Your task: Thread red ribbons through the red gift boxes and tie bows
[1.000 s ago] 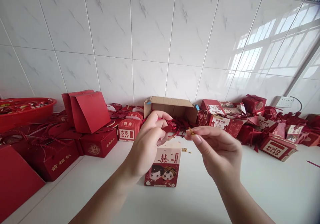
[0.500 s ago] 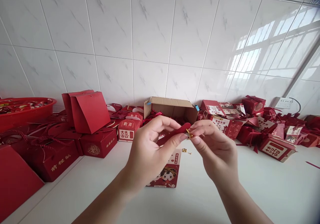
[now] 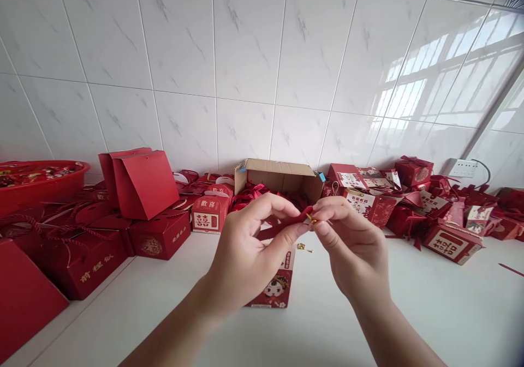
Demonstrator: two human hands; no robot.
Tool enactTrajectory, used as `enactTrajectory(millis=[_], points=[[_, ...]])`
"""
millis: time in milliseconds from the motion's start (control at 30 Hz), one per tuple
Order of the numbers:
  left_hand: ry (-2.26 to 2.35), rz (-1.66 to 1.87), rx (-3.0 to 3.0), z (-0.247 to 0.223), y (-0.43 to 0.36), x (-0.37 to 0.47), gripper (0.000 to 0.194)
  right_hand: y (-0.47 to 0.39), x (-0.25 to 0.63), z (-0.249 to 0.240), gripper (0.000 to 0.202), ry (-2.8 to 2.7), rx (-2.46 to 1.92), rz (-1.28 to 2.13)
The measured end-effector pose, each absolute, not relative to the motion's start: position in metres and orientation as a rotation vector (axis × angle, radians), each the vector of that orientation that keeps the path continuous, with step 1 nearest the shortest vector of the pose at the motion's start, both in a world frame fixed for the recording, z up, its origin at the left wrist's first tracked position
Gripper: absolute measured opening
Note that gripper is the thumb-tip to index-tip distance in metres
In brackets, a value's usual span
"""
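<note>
From my end of the feed, I saw the left hand (image 3: 249, 252) and right hand (image 3: 356, 247) brought together at their fingertips; a second earlier a clear gap had stood between them. That change put the tip of the red strap (image 3: 279, 228) against the gold fastener (image 3: 313, 221), so the two small parts met where I could judge their alignment. My left hand was closed to a thumb-and-finger pinch on the strap, its palm hollow behind it. My right hand had the fastener between thumb and fingertips, with barely any gap. The strap's long axis ran from inside the left hand across to the right fingertips, its tip slightly raised and pointing at the right hand. The fastener's thin end seemed to point up and toward the left hand; whether it had gone through the strap I couldn't tell. Below the left hand, partly hidden by it, the printed box (image 3: 282, 293) stood on the bench (image 3: 315, 323).
</note>
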State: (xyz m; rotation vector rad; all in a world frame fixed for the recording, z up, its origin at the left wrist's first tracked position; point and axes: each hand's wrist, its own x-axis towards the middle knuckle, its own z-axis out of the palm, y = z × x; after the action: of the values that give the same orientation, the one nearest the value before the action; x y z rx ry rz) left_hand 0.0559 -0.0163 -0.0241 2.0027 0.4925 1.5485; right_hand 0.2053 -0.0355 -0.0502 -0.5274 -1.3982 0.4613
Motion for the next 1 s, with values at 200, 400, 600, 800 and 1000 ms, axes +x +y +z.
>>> enactTrajectory(millis=[200,400,600,800,1000], points=[[0.462,1.486,2.030,-0.025,-0.011,0.055,0.006,-0.034,0.204,-0.048,0.010,-1.379,-0.509,0.642],[0.483,1.456,1.971,-0.026,-0.008,0.053,0.006,-0.029,0.207,-0.046,0.010,-1.400,-0.463,0.783],[0.716,1.270,2.162,-0.017,-0.006,0.042,0.015,-0.027,0.214,-0.047,0.008,-1.339,-0.490,0.695],[1.253,0.679,2.532,-0.023,0.021,0.009,0.047,-0.031,0.228,-0.041,0.008,-1.239,-0.540,0.641],[1.114,0.526,2.151,-0.051,0.063,0.023,0.036,-0.037,0.229,-0.037,0.011,-1.277,-0.507,0.705]])
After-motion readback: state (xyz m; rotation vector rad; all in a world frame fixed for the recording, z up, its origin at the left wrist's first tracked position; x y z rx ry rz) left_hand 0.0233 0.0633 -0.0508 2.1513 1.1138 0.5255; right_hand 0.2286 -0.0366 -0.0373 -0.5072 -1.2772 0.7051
